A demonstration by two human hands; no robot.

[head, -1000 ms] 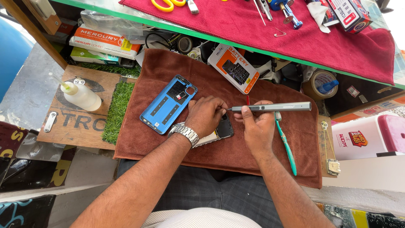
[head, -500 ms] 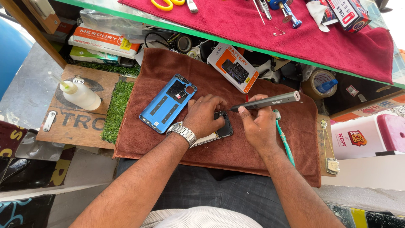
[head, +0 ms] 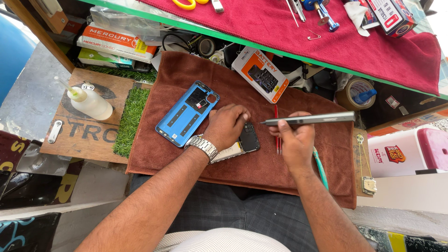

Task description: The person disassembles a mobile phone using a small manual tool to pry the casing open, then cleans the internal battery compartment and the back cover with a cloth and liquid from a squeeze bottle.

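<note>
My left hand (head: 227, 126) hides most of the opened black phone (head: 246, 139); the yellow-handled scissors (head: 186, 4) are cut off at the top edge.

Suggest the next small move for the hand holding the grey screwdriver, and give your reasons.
Probably tilt the grey screwdriver tip down onto the opened phone: the right hand holds it level above the brown towel, while the left hand pins the phone.
</note>
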